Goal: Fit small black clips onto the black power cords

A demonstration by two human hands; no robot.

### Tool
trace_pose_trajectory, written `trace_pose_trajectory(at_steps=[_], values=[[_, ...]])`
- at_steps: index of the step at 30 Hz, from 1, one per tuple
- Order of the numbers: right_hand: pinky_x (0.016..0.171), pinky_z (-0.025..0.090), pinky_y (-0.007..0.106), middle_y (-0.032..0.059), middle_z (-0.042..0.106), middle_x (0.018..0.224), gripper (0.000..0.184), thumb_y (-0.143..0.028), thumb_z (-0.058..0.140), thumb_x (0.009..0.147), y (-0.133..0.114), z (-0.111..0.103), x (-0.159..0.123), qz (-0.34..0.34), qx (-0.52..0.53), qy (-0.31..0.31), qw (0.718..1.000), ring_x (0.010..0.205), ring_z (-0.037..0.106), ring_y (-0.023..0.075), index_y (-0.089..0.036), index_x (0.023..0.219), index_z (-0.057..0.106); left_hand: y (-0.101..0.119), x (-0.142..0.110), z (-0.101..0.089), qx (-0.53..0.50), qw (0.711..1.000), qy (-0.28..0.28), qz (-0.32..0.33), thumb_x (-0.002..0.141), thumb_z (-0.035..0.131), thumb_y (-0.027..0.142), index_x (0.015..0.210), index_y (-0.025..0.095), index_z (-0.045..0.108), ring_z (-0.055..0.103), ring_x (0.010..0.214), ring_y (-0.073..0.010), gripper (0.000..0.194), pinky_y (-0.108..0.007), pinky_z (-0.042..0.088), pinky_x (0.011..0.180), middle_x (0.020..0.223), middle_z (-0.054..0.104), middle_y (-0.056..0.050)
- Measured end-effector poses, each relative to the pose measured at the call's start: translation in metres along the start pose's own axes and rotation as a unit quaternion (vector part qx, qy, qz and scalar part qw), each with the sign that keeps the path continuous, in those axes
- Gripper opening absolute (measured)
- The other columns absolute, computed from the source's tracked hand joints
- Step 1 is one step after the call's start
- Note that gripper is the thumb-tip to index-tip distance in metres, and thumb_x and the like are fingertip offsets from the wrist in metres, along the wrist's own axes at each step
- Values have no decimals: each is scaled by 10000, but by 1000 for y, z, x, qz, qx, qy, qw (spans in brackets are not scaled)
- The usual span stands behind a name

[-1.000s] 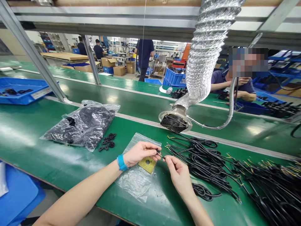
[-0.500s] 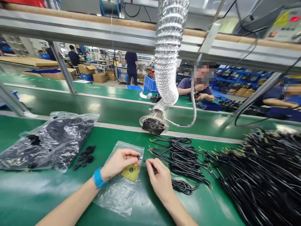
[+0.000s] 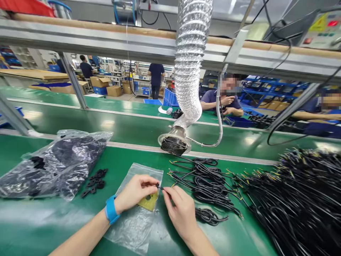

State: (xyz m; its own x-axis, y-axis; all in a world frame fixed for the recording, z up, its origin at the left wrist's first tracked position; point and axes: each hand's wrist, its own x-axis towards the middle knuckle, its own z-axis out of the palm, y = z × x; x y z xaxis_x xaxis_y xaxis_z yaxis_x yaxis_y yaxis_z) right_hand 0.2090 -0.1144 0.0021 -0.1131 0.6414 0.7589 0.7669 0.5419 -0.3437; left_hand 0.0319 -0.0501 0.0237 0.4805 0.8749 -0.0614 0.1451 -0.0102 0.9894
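Pinches small black part (image 3: 157, 185) in nearly closed left hand (image 3: 136, 193), thin black cable (image 3: 161, 188) in right hand (image 3: 181, 209), likewise. Seems light, flexible; best gripped near the tip.

On my surface (image 3: 237, 236), loose parts (image 3: 100, 184) lie left of the zip bag (image 3: 133, 229), cable bundles (image 3: 209, 179) right of it, a sack (image 3: 77, 158) farther left.

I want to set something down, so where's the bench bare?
Bare green bench shows between the bulging bag and left forearm, and a narrower strip between the loose black parts and flat clear bag. The right is crowded with coiled cables and a cable heap.
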Motion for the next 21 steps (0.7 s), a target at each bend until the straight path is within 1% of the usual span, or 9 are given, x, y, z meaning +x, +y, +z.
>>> trace_pose_trajectory(at_steps=[2, 4, 7, 9, 12, 14, 18, 21], values=[[576, 438, 235, 34, 636, 719, 184, -176, 480, 979, -1, 1, 0, 0, 2, -5, 1000, 629, 581, 129, -169, 923, 655, 0, -1, 2, 11, 1000, -4, 9, 715, 723, 290, 919, 151, 763, 675, 852, -196, 250, -303, 531, 810, 943, 751, -66], [559, 417, 234, 29, 616, 701, 227, -187, 448, 995, -1, 1, -1, 15, 10, -17, 1000, 613, 560, 127, -168, 893, 650, 0, -3, 5, -2, 1000, -5, 8, 699, 737, 296, 894, 154, 764, 672, 850, -198, 243, -304, 529, 812, 935, 753, -65], [527, 378, 234, 12, 568, 639, 316, -211, 395, 1014, -1, 2, -2, 44, 22, -38, 998, 569, 522, 121, -171, 809, 631, -1, -5, 10, -11, 999, 4, 30, 684, 752, 305, 833, 158, 768, 666, 830, -194, 209, -295, 522, 790, 893, 750, -61], [525, 369, 233, 4, 553, 612, 355, -229, 378, 1019, 0, 3, -3, 60, 37, -54, 996, 552, 512, 118, -176, 756, 611, -1, -7, 13, 10, 998, 19, 54, 692, 749, 305, 804, 166, 773, 655, 789, -184, 180, -285, 512, 756, 842, 741, -53], [540, 374, 229, -2, 558, 600, 387, -250, 377, 1017, 0, 4, -4, 86, 65, -75, 991, 548, 518, 115, -185, 696, 583, -2, -9, 17, 57, 994, 37, 87, 714, 737, 288, 779, 180, 777, 633, 720, -166, 132, -266, 490, 697, 757, 719, -36], [547, 379, 226, -1, 570, 600, 399, -258, 380, 1012, 0, 4, -4, 107, 82, -89, 987, 555, 530, 116, -188, 672, 576, -2, -11, 19, 79, 990, 36, 110, 739, 722, 278, 780, 191, 779, 626, 696, -157, 112, -257, 480, 675, 729, 713, -28], [569, 407, 221, 6, 609, 626, 402, -277, 386, 1004, -2, 2, -3, 145, 119, -116, 975, 587, 568, 126, -188, 681, 608, -1, -12, 23, 101, 983, 29, 150, 788, 693, 258, 816, 204, 784, 633, 707, -150, 109, -252, 482, 697, 757, 729, -26], [618, 450, 227, 21, 648, 686, 384, -310, 400, 1000, -3, 1, -2, 169, 140, -111, 969, 646, 609, 142, -190, 745, 661, -2, -11, 24, 105, 981, 54, 156, 782, 698, 243, 836, 191, 783, 651, 740, -159, 113, -261, 492, 730, 790, 741, -38]])
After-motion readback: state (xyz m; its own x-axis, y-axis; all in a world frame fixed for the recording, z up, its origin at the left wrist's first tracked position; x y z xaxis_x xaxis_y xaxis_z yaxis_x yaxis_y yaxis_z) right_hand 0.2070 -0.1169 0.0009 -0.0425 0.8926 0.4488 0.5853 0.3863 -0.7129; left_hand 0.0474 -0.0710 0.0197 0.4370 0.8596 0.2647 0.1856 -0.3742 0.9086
